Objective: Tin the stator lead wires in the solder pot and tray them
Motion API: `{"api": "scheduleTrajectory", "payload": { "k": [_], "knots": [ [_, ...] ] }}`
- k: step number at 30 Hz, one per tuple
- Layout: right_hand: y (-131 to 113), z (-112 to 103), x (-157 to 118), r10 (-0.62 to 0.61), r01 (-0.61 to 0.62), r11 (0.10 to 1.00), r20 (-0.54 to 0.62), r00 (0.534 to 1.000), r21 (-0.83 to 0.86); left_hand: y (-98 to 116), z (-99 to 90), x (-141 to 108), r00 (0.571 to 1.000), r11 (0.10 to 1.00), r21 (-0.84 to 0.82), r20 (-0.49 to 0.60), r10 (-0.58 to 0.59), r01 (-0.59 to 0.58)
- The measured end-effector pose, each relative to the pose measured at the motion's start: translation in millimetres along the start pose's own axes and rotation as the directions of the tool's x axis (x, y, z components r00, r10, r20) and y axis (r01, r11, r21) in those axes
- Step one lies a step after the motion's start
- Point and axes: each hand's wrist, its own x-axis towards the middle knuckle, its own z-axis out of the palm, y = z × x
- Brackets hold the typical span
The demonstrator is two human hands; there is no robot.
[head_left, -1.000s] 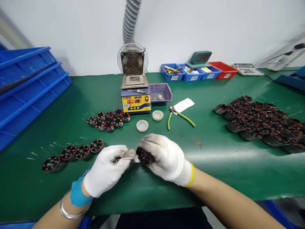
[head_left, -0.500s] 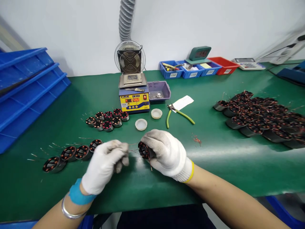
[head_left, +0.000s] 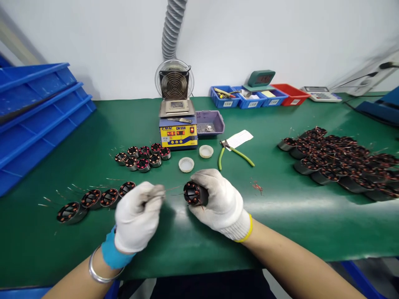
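A motor stator (head_left: pixel 191 193) with copper windings rests in the grip of my right hand (head_left: pixel 220 203), its open face turned toward the left. Thin wire leads (head_left: pixel 174 189) stretch from it to my left hand (head_left: pixel 139 216), whose gloved fingers are pinched together at their ends. The fingertips hide the tips of the leads. Both hands are in white gloves above the green table (head_left: pixel 187 259). Left of my left hand stands a row of larger stators (head_left: pixel 91 199) with wires sticking out. Farther back is a group of smaller stators (head_left: pixel 143 164).
Behind my hands stand a solder pot (head_left: pixel 178 132), two white round dishes (head_left: pixel 186 165), green-handled cutters (head_left: pixel 237 154) and a purple bin (head_left: pixel 215 124). Wire scraps (head_left: pixel 257 187) lie right of my right hand. Many stators (head_left: pixel 336 162) crowd the right side; blue trays (head_left: pixel 40 124) stack at left.
The stator has turned so that its open face shows more toward me. My left hand has rotated, still pinching at the leads. The view has shifted slightly.
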Motion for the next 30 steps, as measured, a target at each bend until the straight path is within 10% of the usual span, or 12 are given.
{"api": "scheduleTrajectory", "payload": {
  "k": [4, 7, 11, 14, 23, 30],
  "knots": [
    [7, -1, 5, 0.16, -0.161, 0.978, -0.017, 0.987, -0.136, -8, -0.3, 9, 0.956, 0.967, -0.225, -0.239, -0.17, 0.116],
    [18, -1, 16, 0.343, -0.309, 0.914, 0.095, 0.934, -0.263, -13, 7.0, 9, 0.968, 0.962, -0.117, 0.081, -0.238, 0.246],
    [32, -4, 38, 0.488, -0.375, 0.833, 0.223, 0.844, -0.406, -12, 19.9, 0, 0.675, 0.971, 0.175, 0.698, -0.239, 0.164],
    [36, -4, 54, 0.54, -0.35, 0.777, 0.268, 0.798, -0.524, -9, 23.8, -3, 0.533, 0.964, 0.259, 0.807, -0.255, 0.069],
    [24, -1, 91, 0.527, 0.002, 0.694, 0.509, 0.68, -0.72, -2, 22.4, 2, 0.504, 0.946, 0.317, 0.807, -0.308, 0.07],
    [35, -7, 89, 0.393, 0.024, 0.748, 0.472, 0.789, -0.663, -4, 23.4, -1, 0.517, 0.95, 0.309, 0.807, -0.285, 0.04]
  ]
}}
